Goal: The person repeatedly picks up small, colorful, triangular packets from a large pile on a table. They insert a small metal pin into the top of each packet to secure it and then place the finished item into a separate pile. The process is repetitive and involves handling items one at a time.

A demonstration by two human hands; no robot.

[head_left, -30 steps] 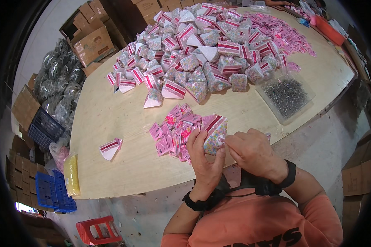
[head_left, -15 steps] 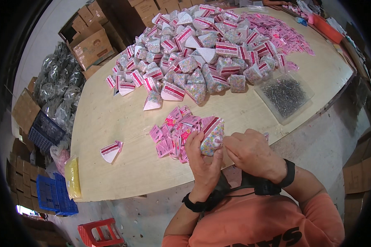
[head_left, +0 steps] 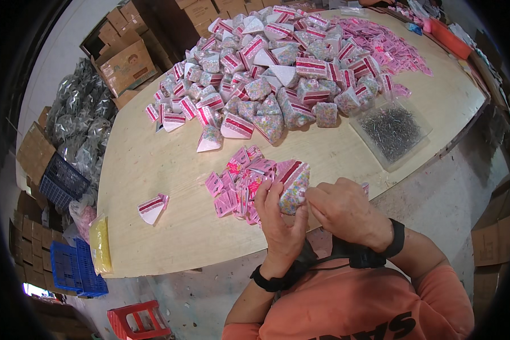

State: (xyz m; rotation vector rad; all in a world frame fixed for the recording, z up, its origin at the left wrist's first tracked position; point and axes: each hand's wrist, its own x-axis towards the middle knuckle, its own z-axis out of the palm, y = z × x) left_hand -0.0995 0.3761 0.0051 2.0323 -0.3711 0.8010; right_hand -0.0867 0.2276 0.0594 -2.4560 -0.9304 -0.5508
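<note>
Sprinkled cake-slice toy [head_left: 296, 191] near the table [head_left: 198, 243] edge: probably light, squishy, grip the sides; left hand [head_left: 281, 222] clamps it, right hand [head_left: 345, 208] fingertips bunched together.

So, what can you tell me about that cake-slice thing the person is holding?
The pastel-speckled, wedge-shaped cake-slice piece has a pale, banded face with a deep red stripe, and a side covered in multicoloured flecks like sprinkles. It may be foam, but I can't be sure. It is held tilted over the pale wooden table, by a pile of flat pink cards. The left hand grips its left side; the right hand meets its right edge.
</note>
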